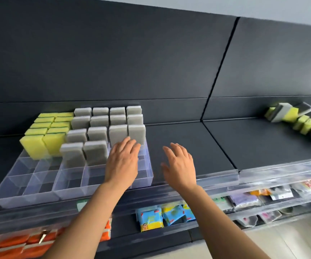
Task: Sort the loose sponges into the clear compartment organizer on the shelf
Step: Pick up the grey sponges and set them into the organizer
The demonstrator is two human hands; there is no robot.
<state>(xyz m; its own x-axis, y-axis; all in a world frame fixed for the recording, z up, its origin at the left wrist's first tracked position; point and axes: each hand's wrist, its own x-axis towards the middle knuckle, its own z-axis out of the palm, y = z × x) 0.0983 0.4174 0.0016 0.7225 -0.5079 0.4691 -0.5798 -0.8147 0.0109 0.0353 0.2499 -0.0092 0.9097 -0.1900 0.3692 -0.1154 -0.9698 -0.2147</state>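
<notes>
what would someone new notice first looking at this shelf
The clear plastic compartment organizer on the left of the dark shelf stands out, its back cells packed with upright yellow rectangular sponges at the left and grey rectangular sponges beside them. Both hands hover open mid-frame, the left hand over the organizer's right side, the right hand over the shelf beside it. A loose heap of yellow-and-grey sponges lies at the far right.

No legible text; print on the blue packets too blurred.

Dark shelf: clear organizer left, loose sponges right.
</notes>
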